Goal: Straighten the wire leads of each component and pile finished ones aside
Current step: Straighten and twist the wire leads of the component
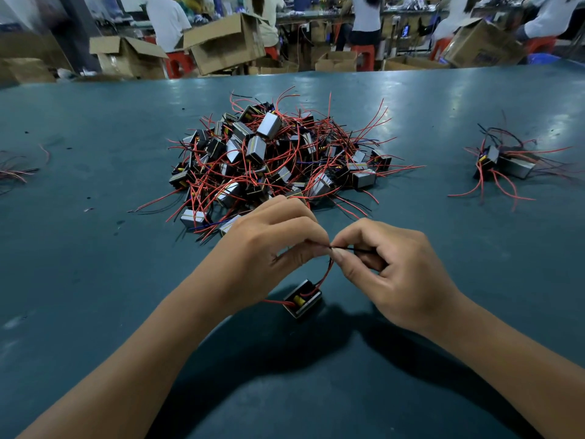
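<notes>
- Component [302, 301] hangs just above green table [95, 280], below both hands.
- Left hand [269, 245] and right hand [392, 267] each pinch its black lead [348, 249].
- Large tangled pile [275, 160] beyond; smaller pile [503, 163] far right.

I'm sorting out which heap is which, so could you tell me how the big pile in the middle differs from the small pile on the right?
The middle pile holds dozens of components heaped high; the right pile holds only a few, lying low. The middle pile sits just beyond both hands; the right pile lies well off to the side. Both show grey blocks with red and black leads on the green table.
</notes>
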The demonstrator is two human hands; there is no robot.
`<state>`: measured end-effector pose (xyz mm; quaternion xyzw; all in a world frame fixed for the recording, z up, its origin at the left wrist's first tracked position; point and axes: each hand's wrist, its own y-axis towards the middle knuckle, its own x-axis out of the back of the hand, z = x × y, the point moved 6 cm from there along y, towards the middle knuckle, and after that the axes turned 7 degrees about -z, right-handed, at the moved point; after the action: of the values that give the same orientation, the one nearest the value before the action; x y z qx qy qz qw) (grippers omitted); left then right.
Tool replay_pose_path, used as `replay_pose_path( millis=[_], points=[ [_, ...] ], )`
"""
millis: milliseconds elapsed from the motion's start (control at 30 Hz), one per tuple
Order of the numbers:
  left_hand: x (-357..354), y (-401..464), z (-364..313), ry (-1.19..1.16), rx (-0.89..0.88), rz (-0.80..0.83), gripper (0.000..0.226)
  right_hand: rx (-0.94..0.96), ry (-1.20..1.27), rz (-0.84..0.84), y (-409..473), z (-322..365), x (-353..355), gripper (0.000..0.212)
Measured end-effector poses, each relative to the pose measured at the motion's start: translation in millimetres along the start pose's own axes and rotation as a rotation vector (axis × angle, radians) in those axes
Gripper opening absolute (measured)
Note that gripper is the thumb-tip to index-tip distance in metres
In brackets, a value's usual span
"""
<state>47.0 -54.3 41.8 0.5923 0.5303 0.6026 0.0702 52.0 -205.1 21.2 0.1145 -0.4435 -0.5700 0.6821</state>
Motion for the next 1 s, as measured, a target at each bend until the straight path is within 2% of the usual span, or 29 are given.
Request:
replay_pose_path(
  millis=[67,233,300,400,500,567,833,1000],
  points=[
    [-3,0,2,-0.078,0.088,0.035,0.015,0.018,-0.016,-0.007,0,1,1,0.003],
    [-10,-8,10,-0.416,0.464,0.153,0.014,0.087,-0.086,-0.025,-2,5,1,0.001],
    [-12,-10,11,-0.505,0.55,0.161,0.018,0.108,-0.113,-0.029,-2,5,1,0.001],
    [-13,-11,11,-0.503,0.59,0.144,0.017,0.117,-0.157,-0.041,-1,4,1,0.002],
    [-12,-10,9,-0.403,0.553,0.131,0.017,0.116,-0.185,-0.055,0,3,3,0.005],
    [-11,-10,7,-0.434,0.571,0.127,0.018,0.118,-0.188,-0.06,0,4,3,0.007],
    [-22,-18,14,-0.698,0.912,0.107,0.029,0.117,-0.183,-0.047,-2,3,-1,0.005],
    [-20,-14,12,-0.56,0.841,0.115,0.021,0.1,-0.142,-0.049,-1,2,-1,0.004]
  ],
)
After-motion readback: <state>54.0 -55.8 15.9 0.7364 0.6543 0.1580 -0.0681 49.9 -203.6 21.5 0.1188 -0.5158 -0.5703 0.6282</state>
